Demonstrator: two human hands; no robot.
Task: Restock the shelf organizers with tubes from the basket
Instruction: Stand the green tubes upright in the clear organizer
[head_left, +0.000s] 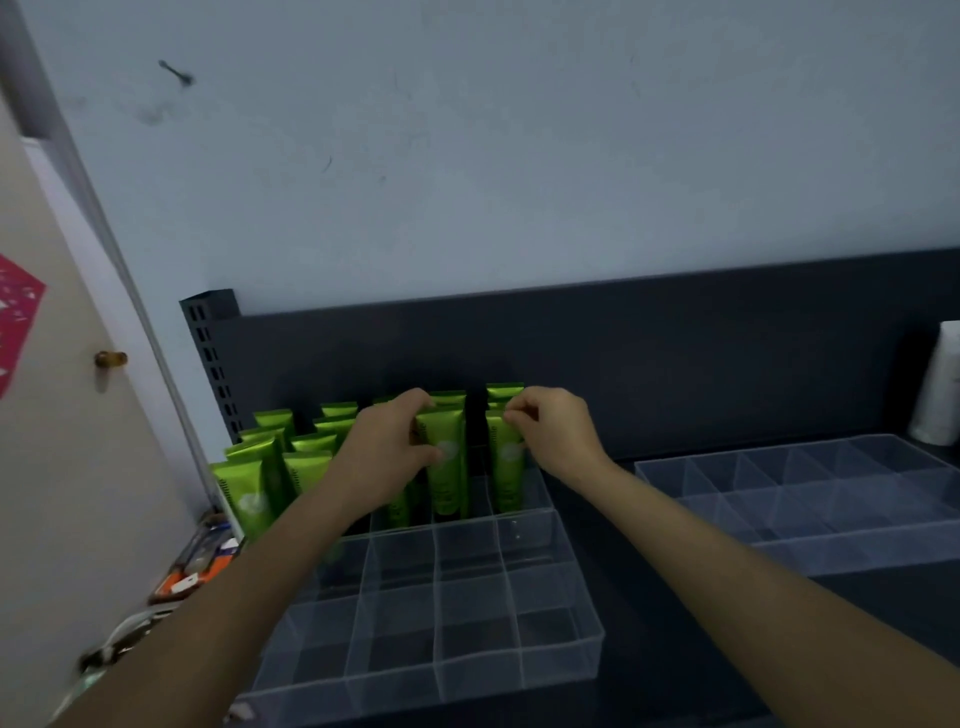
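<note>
Dim, cool, even light is washing over the pale blue-grey painted wall (519, 156), leaving it flat. The dark matte metal shelf back panel (701, 364) is swallowing detail. Shadow is pooling between the glossy green plastic tubes (249, 493), whose faces are catching a faint sheen. Wide-lens distortion is bending the beige door (62, 467) at left, and the lower-left corner is blurring.

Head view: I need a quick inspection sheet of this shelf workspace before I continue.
Surface: dark shelf, bare between organizers.
Job's things: green tubes upright in left organizer's back cells, front cells empty; right organizer empty; basket not in view.
Clutter: orange-white items beside shelf's left end; white bottle far right.
Hands: left hand grips middle tube; right hand pinches end tube's top.
Cables: nothing seen.
Surroundings: pale wall, door with knob.
</note>
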